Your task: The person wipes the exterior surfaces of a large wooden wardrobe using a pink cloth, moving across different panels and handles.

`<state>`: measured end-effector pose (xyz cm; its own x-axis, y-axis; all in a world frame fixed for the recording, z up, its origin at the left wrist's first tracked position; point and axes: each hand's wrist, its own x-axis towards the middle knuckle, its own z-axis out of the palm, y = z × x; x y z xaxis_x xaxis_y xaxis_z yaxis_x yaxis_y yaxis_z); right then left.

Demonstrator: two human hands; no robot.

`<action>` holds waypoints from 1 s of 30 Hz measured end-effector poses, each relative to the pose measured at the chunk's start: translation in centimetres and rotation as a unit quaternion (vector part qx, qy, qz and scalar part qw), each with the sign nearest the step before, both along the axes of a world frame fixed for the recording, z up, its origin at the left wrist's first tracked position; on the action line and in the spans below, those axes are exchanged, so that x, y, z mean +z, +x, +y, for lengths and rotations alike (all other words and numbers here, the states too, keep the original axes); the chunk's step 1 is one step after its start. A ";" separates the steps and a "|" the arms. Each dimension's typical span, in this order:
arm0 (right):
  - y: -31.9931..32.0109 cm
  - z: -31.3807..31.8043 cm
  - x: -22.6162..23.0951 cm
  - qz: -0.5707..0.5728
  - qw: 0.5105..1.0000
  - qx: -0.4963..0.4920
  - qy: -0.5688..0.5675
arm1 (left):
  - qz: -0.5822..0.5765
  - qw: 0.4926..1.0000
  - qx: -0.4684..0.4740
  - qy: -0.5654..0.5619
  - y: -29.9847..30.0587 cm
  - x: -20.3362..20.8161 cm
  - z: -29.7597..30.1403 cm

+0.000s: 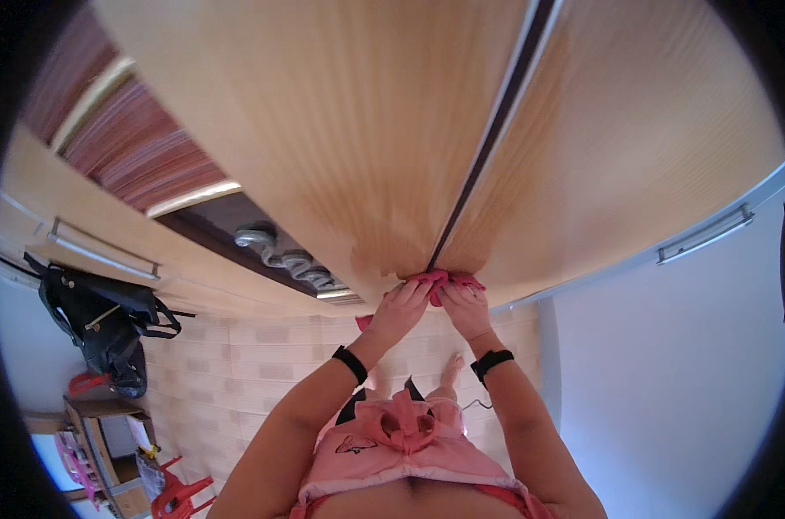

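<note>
Head view: furthest left of what I'm following is the tall, pale, wood-grained panel door (323,112), faintly striped, with a darker patch by its inner edge near the hands. There I see the left hand (401,307), its fingers bent over a crumpled pinkish-red cloth (440,280). The cloth is bunched into soft folds, against the doors where the narrow dark gap (488,156) between them runs down to it. The right hand (467,308) holds its other side, so both hands share the cloth. Right of the gap is the matching pale wood-grained door (617,130), darker-streaked alongside it.

As for what I can't make out: both doors are cut off above; a small red scrap (364,322) beside the left wrist is partly covered; the cloth's underside is hidden from me.
</note>
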<state>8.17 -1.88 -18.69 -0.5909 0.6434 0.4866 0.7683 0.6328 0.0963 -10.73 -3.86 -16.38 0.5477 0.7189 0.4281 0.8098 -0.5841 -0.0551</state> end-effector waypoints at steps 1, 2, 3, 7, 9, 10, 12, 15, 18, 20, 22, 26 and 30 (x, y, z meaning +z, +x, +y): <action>-0.3 -0.3 -1.2 -0.012 0.999 -0.020 -0.040 | -0.011 1.000 0.015 -0.015 0.3 -1.1 0.0; -0.6 -0.8 -2.3 -0.007 0.999 -0.021 -0.049 | -0.005 1.000 0.013 -0.023 1.0 -2.2 -0.2; -1.0 -1.2 -3.2 0.026 0.995 -0.044 -0.083 | -0.045 0.997 0.034 -0.061 2.0 -2.8 -0.2; -2.0 -2.2 -7.1 0.203 0.914 -0.122 -0.331 | -0.078 0.986 0.053 -0.137 3.3 -5.2 0.0; -0.7 -1.4 -11.3 0.287 0.854 -0.116 -0.419 | -0.075 0.979 0.038 -0.186 3.9 -6.4 0.6; -0.6 -0.8 -11.8 0.363 0.781 -0.097 -0.500 | -0.073 0.970 0.036 -0.230 3.9 -7.4 0.7; -0.8 0.1 -10.7 0.413 0.691 -0.070 -0.589 | -0.114 0.959 0.068 -0.249 4.0 -10.0 0.8; 0.7 0.5 -13.7 0.537 0.523 -0.065 -0.659 | -0.233 0.912 0.080 -0.326 6.0 -10.3 2.1; 0.8 1.7 -12.3 0.629 0.368 -0.009 -0.685 | -0.404 0.829 0.114 -0.370 6.2 -11.7 2.8; 0.9 1.6 -11.3 0.622 0.340 -0.012 -0.705 | -0.435 0.823 0.094 -0.354 5.4 -12.0 2.4; 2.9 1.9 -9.2 0.590 0.364 -0.050 -0.719 | -0.408 0.838 0.083 -0.352 6.1 -7.8 2.6; 2.9 1.6 1.9 0.555 0.432 0.055 -0.709 | -0.441 0.841 0.055 -0.308 5.1 1.2 1.3; 5.2 1.3 12.4 0.568 0.573 0.066 -0.587 | -0.458 0.854 -0.038 -0.244 6.2 12.0 1.8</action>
